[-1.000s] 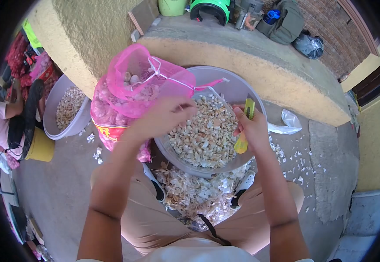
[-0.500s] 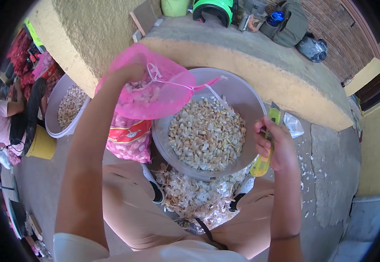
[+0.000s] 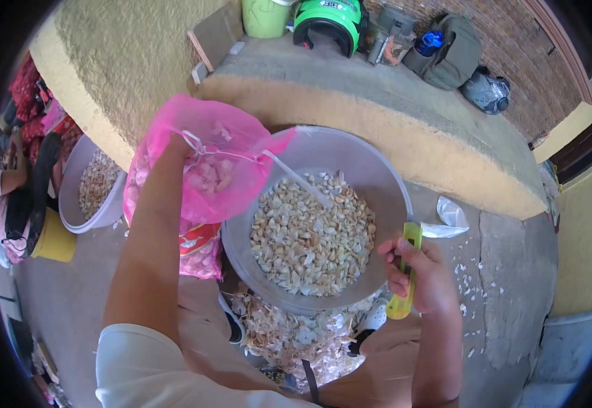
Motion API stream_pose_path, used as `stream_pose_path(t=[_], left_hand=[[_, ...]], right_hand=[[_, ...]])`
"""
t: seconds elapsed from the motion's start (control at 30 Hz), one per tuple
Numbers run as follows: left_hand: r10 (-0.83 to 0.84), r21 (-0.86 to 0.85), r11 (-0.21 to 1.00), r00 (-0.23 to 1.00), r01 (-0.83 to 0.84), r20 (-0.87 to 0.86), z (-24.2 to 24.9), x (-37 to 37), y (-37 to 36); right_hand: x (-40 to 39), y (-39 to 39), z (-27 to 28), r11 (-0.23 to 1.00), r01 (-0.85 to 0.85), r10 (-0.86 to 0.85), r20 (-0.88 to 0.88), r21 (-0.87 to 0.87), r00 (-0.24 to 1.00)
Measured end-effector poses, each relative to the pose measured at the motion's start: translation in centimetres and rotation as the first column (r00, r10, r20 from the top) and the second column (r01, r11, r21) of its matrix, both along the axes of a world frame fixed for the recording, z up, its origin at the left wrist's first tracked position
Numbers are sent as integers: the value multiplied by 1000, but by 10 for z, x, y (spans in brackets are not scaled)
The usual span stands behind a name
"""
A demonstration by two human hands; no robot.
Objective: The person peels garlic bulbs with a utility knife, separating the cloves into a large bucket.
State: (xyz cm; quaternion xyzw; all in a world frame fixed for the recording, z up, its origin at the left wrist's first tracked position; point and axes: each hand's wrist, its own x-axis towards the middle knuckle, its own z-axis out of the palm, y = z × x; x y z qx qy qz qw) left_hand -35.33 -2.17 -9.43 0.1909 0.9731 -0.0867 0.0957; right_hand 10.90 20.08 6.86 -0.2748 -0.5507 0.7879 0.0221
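Observation:
My left hand reaches into the mouth of a pink mesh bag that holds pinkish garlic; its fingers are hidden by the mesh and the forearm. My right hand is wrapped round a yellow-green utility knife, held upright at the right rim of a big grey tub. Inside the tub lie many loose garlic cloves. White ties hang from the bag over the tub. Below the tub, garlic skins are heaped between my feet.
A person sits at the far left by a yellow bucket and another tub of cloves. On the ledge stand a green helmet, a green bucket and a backpack. A plastic piece lies on the floor.
My left hand has gone deeper into the pink bag, which has shifted left. My right hand, still round the knife, is lower in view. The view has shifted, with the tub lower.

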Motion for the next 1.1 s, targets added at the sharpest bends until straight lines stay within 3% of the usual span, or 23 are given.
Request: stream_pose_path(t=[0.23,0.37,0.47,0.53,0.57,0.63,0.73,0.8,0.87,0.93,1.03,1.1], left_hand=[[25,133,991,999,-21,-32,-4,2,-11],[8,414,910,999,14,-51,18,25,-25],[-65,743,669,996,-2,62,48,59,-35],[-201,897,396,935,-195,292,72,91,-43],[-319,891,278,841,-358,437,89,110,-51],[-547,718,107,562,-688,620,122,145,-69],[-561,704,158,524,-692,641,138,172,-101],[-286,853,100,807,-512,517,148,205,-96],[-70,944,87,943,-318,324,167,249,-82],[-135,967,79,958,-243,252,176,283,-76],[-199,970,-39,953,-239,227,172,309,-55],[-147,945,-162,954,-283,261,151,319,-25]], right_hand=[[-6,2,-5,1000,-3,3,4,-10,1000],[-8,0,-7,997,56,-55,-20,55,998],[-7,-3,-8,983,55,-56,-1,173,998],[-5,-7,-5,960,-4,-5,32,280,999],[-3,-8,-5,947,-41,28,43,319,999],[-2,-10,-9,915,-111,94,63,389,994],[0,-21,-10,936,-116,129,-18,334,991],[2,-27,-9,921,-192,212,-23,338,977],[3,-36,-11,893,-236,272,-40,384,962],[4,-47,-13,844,-237,302,-60,482,951],[6,-69,-9,606,-39,348,-221,795,911],[7,-83,-6,834,-179,294,-145,522,945]])
